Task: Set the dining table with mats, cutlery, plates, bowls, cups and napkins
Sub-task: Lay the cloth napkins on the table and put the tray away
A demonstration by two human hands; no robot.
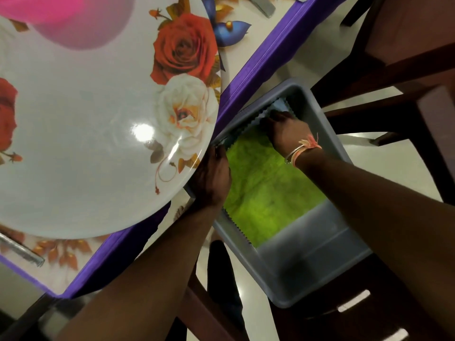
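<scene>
This looks like a home dining room. A rose-patterned plate (86, 131) fills the upper left, set on a flowered mat (283, 48) with a purple border. Cutlery (264, 7) lies at the top edge, dark wooden chairs (406, 70) crowd the right, and pale glossy floor (357, 99) shows between them.

plate (86, 119) on mat (258, 62) | bin (320, 242) right of mat, lower | napkins (266, 188) in bin

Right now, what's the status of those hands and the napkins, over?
Right hand pinches blue napkin, far end of bin. Left hand at bin rim, grip unclear. Green napkin lies inside. Plate close beside left hand.
</scene>
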